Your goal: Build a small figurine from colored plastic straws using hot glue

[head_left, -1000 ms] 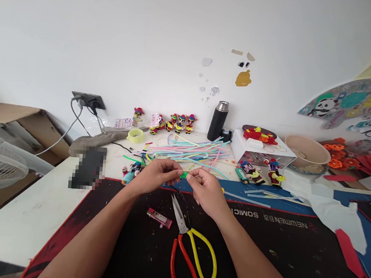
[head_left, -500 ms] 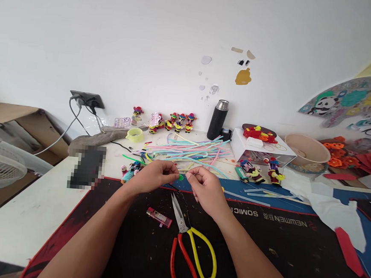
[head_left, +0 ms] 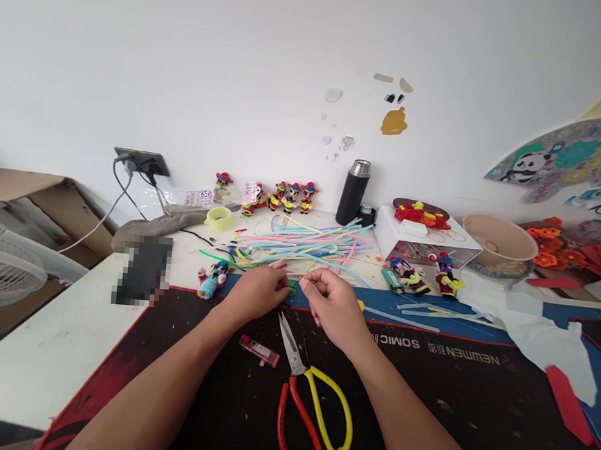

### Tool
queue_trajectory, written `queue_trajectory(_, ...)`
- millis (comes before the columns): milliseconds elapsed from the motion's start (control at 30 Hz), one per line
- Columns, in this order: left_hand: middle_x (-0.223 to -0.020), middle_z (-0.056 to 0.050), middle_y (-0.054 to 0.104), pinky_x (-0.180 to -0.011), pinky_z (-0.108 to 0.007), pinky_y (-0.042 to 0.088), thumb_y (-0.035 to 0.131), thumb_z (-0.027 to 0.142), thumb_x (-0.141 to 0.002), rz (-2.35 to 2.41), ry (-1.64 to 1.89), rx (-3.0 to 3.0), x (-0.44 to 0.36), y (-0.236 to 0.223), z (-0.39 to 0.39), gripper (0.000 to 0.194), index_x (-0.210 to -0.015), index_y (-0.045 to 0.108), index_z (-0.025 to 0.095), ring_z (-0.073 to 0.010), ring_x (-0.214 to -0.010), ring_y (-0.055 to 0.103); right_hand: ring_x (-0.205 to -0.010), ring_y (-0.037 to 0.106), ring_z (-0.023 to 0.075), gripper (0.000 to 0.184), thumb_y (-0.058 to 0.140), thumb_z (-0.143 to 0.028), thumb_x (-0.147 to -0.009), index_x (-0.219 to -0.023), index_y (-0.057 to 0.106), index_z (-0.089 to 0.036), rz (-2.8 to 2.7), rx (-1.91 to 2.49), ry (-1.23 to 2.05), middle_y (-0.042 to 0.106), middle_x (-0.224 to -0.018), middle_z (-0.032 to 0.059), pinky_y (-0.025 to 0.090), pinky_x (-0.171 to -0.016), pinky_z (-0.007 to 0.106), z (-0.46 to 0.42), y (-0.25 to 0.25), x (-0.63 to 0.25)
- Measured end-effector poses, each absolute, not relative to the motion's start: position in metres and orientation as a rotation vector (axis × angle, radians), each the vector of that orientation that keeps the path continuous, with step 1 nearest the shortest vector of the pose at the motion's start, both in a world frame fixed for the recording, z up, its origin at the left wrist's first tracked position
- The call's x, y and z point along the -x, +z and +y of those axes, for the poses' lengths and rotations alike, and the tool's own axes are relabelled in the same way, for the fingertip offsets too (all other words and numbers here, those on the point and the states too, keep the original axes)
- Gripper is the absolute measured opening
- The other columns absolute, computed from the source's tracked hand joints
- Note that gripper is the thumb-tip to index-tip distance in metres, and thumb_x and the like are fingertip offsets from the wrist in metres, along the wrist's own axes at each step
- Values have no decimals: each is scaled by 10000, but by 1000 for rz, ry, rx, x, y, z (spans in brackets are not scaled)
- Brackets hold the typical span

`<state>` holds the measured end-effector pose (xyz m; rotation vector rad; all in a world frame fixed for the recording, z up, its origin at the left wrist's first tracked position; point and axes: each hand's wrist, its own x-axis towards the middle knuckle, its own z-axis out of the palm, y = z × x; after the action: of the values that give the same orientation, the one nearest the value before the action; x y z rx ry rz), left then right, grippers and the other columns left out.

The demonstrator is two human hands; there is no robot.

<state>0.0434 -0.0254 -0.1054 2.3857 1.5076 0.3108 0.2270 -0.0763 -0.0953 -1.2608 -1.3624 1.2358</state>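
Observation:
My left hand is closed, its thumb and fingers pinched at a small green piece that shows just past the fingertips. Too little of that piece shows to tell its kind. Close by on the right, my right hand is curled with thumb and forefinger together; whatever is between them is too small to make out. Below the hands lie scissors with one red and one yellow handle, blades slightly apart. A thin dark strand runs beside the blades. Left of them rests a pinkish-red lighter.
Pastel strips are heaped behind the hands. Small fuzzy figures line the wall, and another figure sits left. A black flask, a white box and a fan stand around the black mat.
My left hand has turned and dropped slightly, its fingers now more curled, and more of the green piece shows. The right hand has barely moved. The view has shifted a little.

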Motion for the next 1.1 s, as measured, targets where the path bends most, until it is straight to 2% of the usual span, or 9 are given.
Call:
queue_trajectory(367, -812, -82, 744, -616, -301, 353, 601, 319, -934, 1584, 221, -2430, -46, -106, -27, 182, -835, 704, 206, -260, -760, 679, -400, 439, 116, 177, 627, -407, -934, -901, 649, -234, -1456, 1263, 1177, 510, -537, -75, 335, -405, 234, -77, -98, -226)
queue_trajectory(600, -812, -90, 756, -612, -305, 350, 589, 311, -944, 1586, 242, -2415, -45, -107, -26, 211, -824, 726, 204, -262, -753, 684, -403, 437, 120, 178, 626, -410, -937, -911, 648, -235, -1476, 1275, 1167, 507, -539, -75, 326, -412, 240, -77, -99, -227)
queue_trajectory(867, -761, -62, 758, -593, -305, 329, 559, 348, -958, 1665, 493, -2250, -33, -98, -20, 265, -831, 745, 208, -223, -687, 651, -421, 455, 126, 207, 628, -439, -935, -907, 640, -234, -1437, 1265, 1148, 516, -561, -68, 333, -416, 244, -78, -96, -227)
queue_trajectory(1100, -784, -28, 745, -618, -296, 369, 572, 393, -953, 1671, 714, -2113, -29, -96, -16, 245, -979, 742, 217, -207, -698, 644, -415, 433, 129, 303, 654, -533, -918, -891, 610, -235, -1344, 1255, 1129, 496, -538, -69, 347, -422, 252, -77, -92, -228)
